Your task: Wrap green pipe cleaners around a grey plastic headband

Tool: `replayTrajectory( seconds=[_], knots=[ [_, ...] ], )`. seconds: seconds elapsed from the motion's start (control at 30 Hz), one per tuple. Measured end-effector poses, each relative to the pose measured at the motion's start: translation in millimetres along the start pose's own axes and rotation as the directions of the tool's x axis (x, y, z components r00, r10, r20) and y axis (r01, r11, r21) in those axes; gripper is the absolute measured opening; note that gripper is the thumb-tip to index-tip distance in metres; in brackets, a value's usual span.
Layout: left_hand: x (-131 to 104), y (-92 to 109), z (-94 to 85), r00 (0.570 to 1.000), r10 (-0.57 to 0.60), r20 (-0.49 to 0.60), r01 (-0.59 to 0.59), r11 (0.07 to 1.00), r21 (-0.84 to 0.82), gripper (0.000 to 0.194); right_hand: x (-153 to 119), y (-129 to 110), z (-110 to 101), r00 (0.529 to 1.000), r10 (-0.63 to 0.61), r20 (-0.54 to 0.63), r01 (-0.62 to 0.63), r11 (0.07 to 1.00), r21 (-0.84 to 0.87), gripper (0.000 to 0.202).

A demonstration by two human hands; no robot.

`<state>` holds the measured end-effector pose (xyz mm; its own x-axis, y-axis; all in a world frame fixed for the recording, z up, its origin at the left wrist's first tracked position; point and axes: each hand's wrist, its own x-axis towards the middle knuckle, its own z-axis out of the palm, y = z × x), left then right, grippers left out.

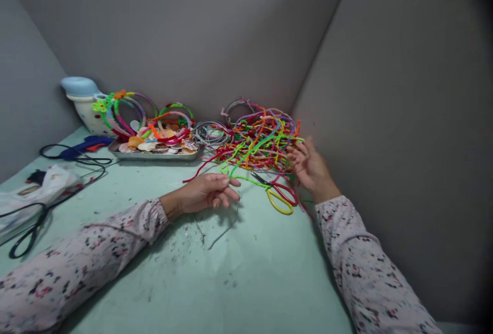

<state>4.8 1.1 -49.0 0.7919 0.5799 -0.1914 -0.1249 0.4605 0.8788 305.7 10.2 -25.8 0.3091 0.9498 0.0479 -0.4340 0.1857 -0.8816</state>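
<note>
A bright green pipe cleaner stretches up and right from my left hand, pinched between its thumb and fingers. My right hand is at the right edge of the pipe cleaner pile, its fingers curled and the far green end meeting its thumb and fingertips. That pile is a tangle of red, orange, yellow, green, purple and pink stems. Scissors with one red and one yellow handle loop lie between my hands, blades toward the pile. Two thin stems rest on the table below my left hand.
A metal tray of shells and fuzzy hoops stands left of a grey wire coil. Farther left are a blue-lidded container, a blue tool, a black cord and a plastic bag. Grey panels enclose the table.
</note>
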Motion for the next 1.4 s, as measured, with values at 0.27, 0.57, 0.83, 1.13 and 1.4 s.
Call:
replayTrajectory(
  seconds=[0.27, 0.57, 0.83, 1.13, 1.4],
  knots=[
    [4.3, -9.5, 0.0, 0.998, -0.003, 0.059, 0.002, 1.000, 0.014, 0.027, -60.5, 56.3, 66.4, 0.849, 0.250, 0.465, 0.024, 0.862, -0.506, 0.032],
    [7.7, -12.7, -3.0, 1.000, -0.014, 0.026, 0.014, 1.000, -0.018, 0.027, -72.2, 56.9, 72.4, 0.876, -0.020, 0.482, 0.355, 0.703, -0.616, 0.030],
    [9.7, -16.1, -2.5, 0.999, -0.039, -0.022, 0.040, 0.998, 0.057, 0.019, -70.6, 61.1, 72.8, 0.922, 0.026, 0.386, 0.244, 0.734, -0.634, 0.031],
    [8.8, -13.6, -2.2, 0.999, -0.038, -0.036, 0.038, 0.999, -0.009, 0.011, -75.0, 68.7, 72.0, 0.918, 0.099, 0.385, 0.165, 0.787, -0.595, 0.032],
    [8.6, -11.8, 0.7, 0.998, -0.035, -0.047, 0.035, 0.999, -0.006, 0.013, -73.3, 83.4, 66.2, 0.930, 0.030, 0.365, 0.214, 0.764, -0.609, 0.032]
  ],
)
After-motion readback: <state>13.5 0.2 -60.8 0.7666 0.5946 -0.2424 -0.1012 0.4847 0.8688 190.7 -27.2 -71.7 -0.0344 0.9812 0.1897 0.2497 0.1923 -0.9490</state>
